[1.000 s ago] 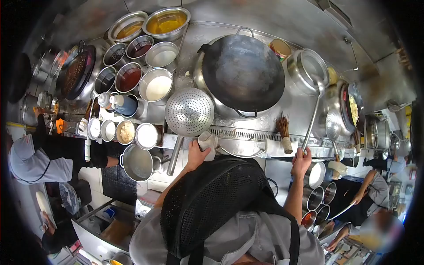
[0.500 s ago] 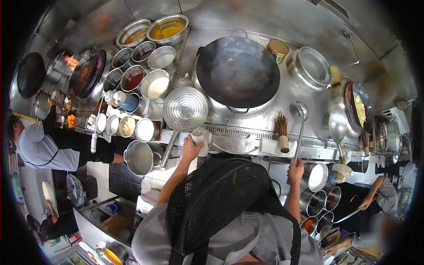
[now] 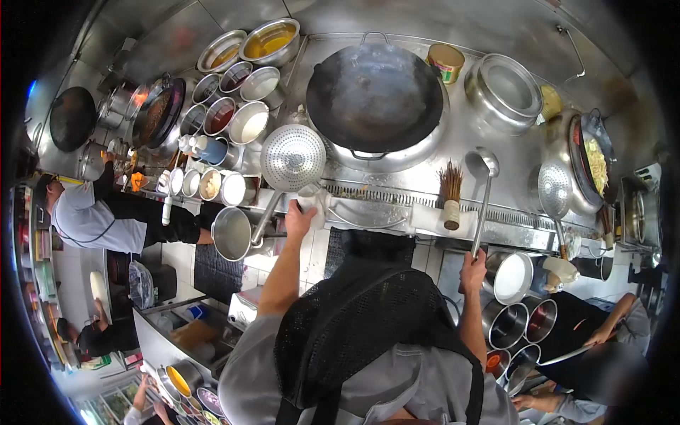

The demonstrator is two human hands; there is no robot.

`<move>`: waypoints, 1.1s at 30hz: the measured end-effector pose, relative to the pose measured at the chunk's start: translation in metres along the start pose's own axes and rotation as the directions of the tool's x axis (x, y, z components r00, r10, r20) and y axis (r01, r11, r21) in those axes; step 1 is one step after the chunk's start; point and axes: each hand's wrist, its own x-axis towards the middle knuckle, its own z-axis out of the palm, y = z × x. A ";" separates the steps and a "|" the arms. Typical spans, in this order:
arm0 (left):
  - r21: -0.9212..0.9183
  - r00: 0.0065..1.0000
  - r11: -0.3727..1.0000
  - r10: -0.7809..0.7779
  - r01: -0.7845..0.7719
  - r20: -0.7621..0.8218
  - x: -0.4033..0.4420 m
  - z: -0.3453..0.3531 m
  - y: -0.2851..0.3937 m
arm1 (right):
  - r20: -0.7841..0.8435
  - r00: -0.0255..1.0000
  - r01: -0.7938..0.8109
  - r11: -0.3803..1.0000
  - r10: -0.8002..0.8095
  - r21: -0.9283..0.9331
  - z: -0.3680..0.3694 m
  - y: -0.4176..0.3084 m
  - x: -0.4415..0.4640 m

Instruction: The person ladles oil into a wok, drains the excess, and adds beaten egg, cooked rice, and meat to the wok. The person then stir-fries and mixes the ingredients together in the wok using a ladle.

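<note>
My right hand [image 3: 473, 270] is wrapped round the handle of a steel ladle [image 3: 486, 188], whose bowl rests at the stove top right of the brush. My left hand [image 3: 300, 218] is closed on a pale cloth [image 3: 313, 205] at the counter's front edge. Just beyond it lies a perforated strainer [image 3: 293, 157], its handle pointing down and left. A dark, empty wok [image 3: 374, 99] sits on the burner ahead. The bristle brush [image 3: 450, 195] stands between the wok and the ladle.
Seasoning pots surround a red sauce pot [image 3: 219, 115] at left, with two bowls of yellow liquid [image 3: 269, 41] behind. A lidded steel pot [image 3: 504, 94], a tin can [image 3: 445, 62] and another strainer [image 3: 554, 190] are at right. Co-workers stand left [image 3: 103, 216] and lower right [image 3: 623, 319].
The ladle's bowl has come away from the steel pot, toward me. My body has moved back from the stove. My left hand stays at the cloth, and the camera view has shifted.
</note>
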 end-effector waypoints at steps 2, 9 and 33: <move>0.021 1.000 1.000 0.015 -0.014 -0.019 0.000 0.003 0.000 | -0.023 0.998 0.058 0.998 -0.059 -0.034 -0.006 -0.001 -0.004; 0.129 0.999 0.991 -0.041 0.044 -0.020 -0.004 0.004 0.013 | 0.033 0.999 0.000 1.000 0.000 -0.007 -0.018 -0.010 -0.012; 0.013 0.986 0.988 0.153 -0.152 -0.067 0.004 0.009 -0.008 | 0.102 0.988 -0.121 0.992 0.118 0.024 -0.005 -0.044 -0.007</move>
